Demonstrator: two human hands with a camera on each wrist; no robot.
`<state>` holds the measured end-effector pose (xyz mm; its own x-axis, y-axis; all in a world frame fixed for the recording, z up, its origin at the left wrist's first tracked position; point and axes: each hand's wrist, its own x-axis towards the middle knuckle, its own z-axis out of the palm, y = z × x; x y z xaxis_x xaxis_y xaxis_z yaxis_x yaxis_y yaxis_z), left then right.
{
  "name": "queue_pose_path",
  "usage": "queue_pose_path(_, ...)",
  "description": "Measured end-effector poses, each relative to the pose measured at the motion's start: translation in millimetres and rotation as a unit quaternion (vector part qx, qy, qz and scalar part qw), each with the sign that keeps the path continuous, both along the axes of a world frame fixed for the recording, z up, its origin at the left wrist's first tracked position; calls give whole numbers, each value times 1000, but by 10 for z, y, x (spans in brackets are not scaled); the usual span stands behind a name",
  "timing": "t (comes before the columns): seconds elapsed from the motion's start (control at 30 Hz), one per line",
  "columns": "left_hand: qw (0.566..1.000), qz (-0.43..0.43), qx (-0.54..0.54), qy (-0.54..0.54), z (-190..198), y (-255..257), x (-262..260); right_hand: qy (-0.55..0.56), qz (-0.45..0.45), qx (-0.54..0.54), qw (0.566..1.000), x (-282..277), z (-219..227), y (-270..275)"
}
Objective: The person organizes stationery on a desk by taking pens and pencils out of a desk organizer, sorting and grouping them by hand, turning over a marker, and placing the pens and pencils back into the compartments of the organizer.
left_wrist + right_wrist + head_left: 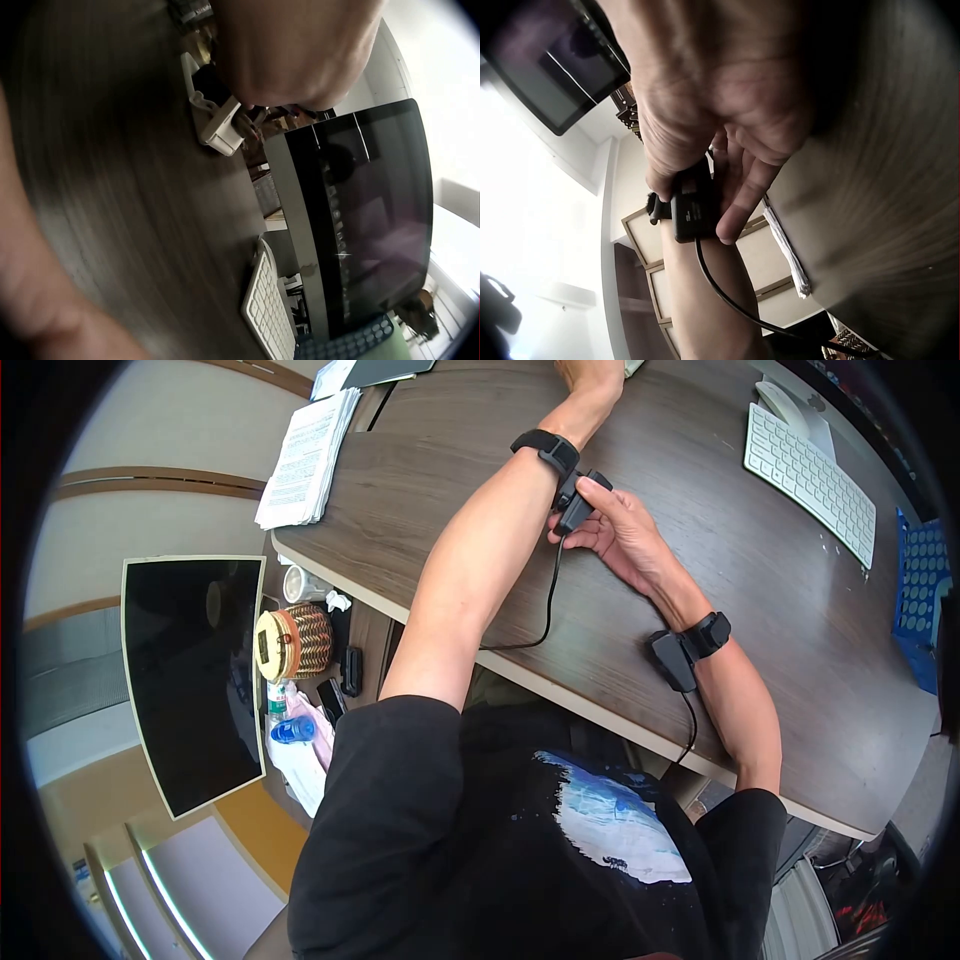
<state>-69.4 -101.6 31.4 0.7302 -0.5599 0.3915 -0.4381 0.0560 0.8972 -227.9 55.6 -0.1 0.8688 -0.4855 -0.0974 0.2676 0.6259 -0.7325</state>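
My left arm reaches to the top of the head view, where the left hand (592,374) is partly cut off. In the left wrist view the left hand (300,52) is beside a pale plastic object (221,131); its fingertips are hidden, and I cannot tell whether they touch it. A black strap (546,450) circles that wrist. My right hand (628,538) pinches a small black box (583,503) with a cable at the left wrist, thumb on one side and fingers on the other. In the right wrist view the right hand (712,112) holds the black box (694,206) against the forearm.
On the wooden desk (430,500) lie a paper stack (308,458), a white keyboard (812,480) and a mouse (782,408). A blue basket (920,595) stands at the right. To the left are a monitor (195,680) and a woven basket (308,640). The box's cable (553,595) runs to the desk edge.
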Motion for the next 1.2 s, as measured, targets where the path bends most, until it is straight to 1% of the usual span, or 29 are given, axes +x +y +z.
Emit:
queue_pose_path(0.17, 1000, -2, -4, 12, 14, -14, 15, -3, -8, 6, 1000, -8, 9, 7)
queue_pose_path(0.2, 994, -43, -55, 84, 27, -24, 38, -5, -14, 15, 1000, -8, 11, 13)
queue_pose_path(0.23, 979, -83, -106, 154, 58, -38, 54, -7, -16, 12, 1000, -11, 10, 7)
queue_pose_path(0.3, 976, -88, -127, 155, 119, -65, 74, -43, -2, 35, 998, -16, 9, -1)
queue_pose_path(0.33, 972, -89, -146, 158, 161, -54, 83, -45, -5, 34, 998, -16, 10, 6)
queue_pose_path(0.4, 967, -111, -153, 171, 234, -30, 100, -24, -3, 0, 1000, -12, 18, 22)
queue_pose_path(0.47, 957, -125, -180, 190, 232, -42, 129, -23, 5, -7, 1000, -11, 46, 28)
queue_pose_path(0.5, 969, -111, -161, 150, 239, -40, 157, -12, 7, -19, 1000, -19, 55, 30)
queue_pose_path(0.63, 971, -111, -154, 147, 182, -22, 170, 9, -1, -52, 999, -28, 68, 52)
queue_pose_path(0.73, 965, -116, -181, 151, 114, -33, 190, 15, -17, -74, 997, -17, 45, 64)
queue_pose_path(0.77, 974, -108, -171, 102, 97, -23, 206, 15, -18, -73, 997, -17, 44, 79)
queue_pose_path(0.8, 980, -100, -162, 53, 83, -18, 219, 44, -9, -99, 994, -16, 44, 96)
queue_pose_path(0.83, 980, -99, -162, 53, 104, 15, 193, 72, 1, -124, 990, -12, 40, 110)
queue_pose_path(0.87, 981, -109, -156, 48, 123, 49, 150, 72, 2, -124, 990, -12, 40, 120)
queue_pose_path(0.93, 980, -119, -150, 44, 160, 102, 83, 91, 20, -169, 981, -20, 44, 125)
queue_pose_path(0.97, 975, -148, -148, 76, 177, 125, 53, 91, 20, -170, 981, -32, 41, 127)
queue_pose_path(1.0, 968, -175, -144, 107, 191, 148, 34, 111, 20, -203, 973, -41, 29, 128)
queue_pose_path(1.03, 968, -173, -144, 107, 185, 157, 34, 131, 20, -237, 963, -43, 19, 135)
queue_pose_path(1.1, 981, -145, -128, 15, 182, 162, 31, 131, 22, -239, 962, -35, 9, 137)
queue_pose_path(1.2, 980, -147, -129, 19, 189, 163, -13, 131, 24, -240, 962, -50, 33, 141)
